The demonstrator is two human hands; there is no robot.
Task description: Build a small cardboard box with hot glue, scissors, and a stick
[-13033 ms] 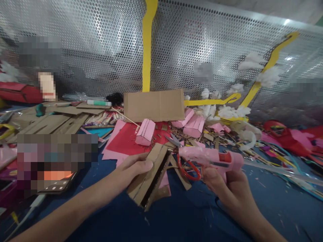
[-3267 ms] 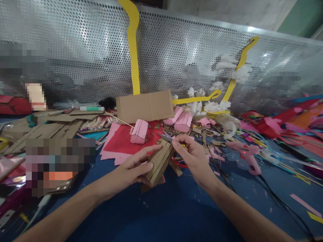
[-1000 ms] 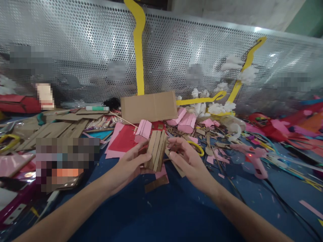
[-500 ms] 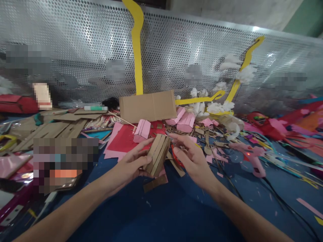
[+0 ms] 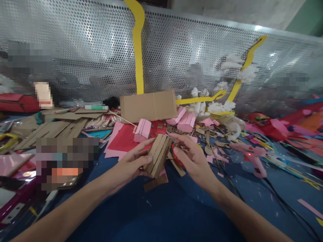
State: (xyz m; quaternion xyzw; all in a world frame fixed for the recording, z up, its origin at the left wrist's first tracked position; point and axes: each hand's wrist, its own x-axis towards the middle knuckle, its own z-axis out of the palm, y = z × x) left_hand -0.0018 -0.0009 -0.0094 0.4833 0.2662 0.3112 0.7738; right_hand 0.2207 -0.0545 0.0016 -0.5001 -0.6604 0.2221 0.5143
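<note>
A small folded cardboard piece [image 5: 157, 155] with scored lines along it is in my left hand [image 5: 132, 161], thumb on its near face and fingers behind it. My right hand [image 5: 189, 155] is at the cardboard's right side, fingers bent and thumb apart from the index finger. Its index fingertip is close to the upper right corner; I cannot tell whether it touches. A red-orange loop, like a scissor handle [image 5: 178, 157], shows beside the right thumb, partly hidden. Cardboard strips [image 5: 155, 182] lie below the held piece.
Pink folded boxes [image 5: 142, 130] and red paper [image 5: 121, 137] lie ahead, before a cardboard box [image 5: 148, 107] with yellow strips. A pink hot glue gun [image 5: 252, 156] with its light on lies right, its cord trailing. Cardboard sheets [image 5: 50, 129] are at left; a perforated metal panel [image 5: 101, 43] stands behind.
The view has shifted very slightly. Both hands and the cardboard piece keep nearly the same pose.
</note>
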